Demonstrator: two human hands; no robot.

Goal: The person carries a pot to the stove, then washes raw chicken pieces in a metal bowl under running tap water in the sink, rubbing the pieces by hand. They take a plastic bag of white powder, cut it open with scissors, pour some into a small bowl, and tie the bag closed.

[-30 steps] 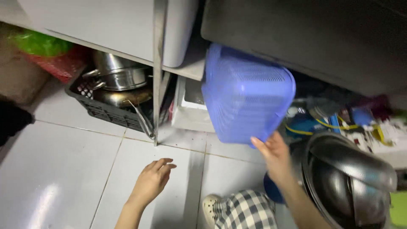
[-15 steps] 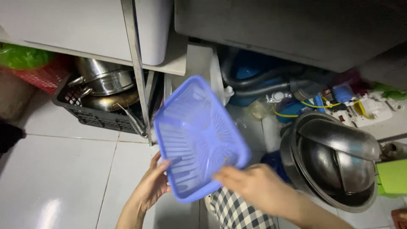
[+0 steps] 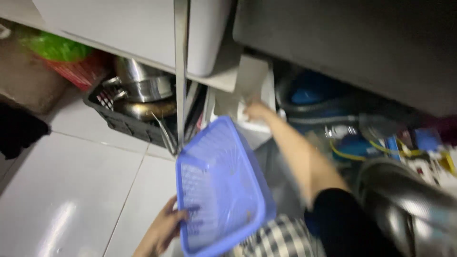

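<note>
The left hand (image 3: 164,228) alone clamps the tilted blue slotted plastic basket (image 3: 221,190), which may slip, while the far right hand (image 3: 254,110) looks blurred, grip unclear.

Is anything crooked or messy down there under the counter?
Yes. The blue basket is tipped steeply on its side, held by the left hand alone. The right hand reaches into the cupboard. Shiny metal pots sit piled unevenly in a dark crate, leaning on each other.
</note>
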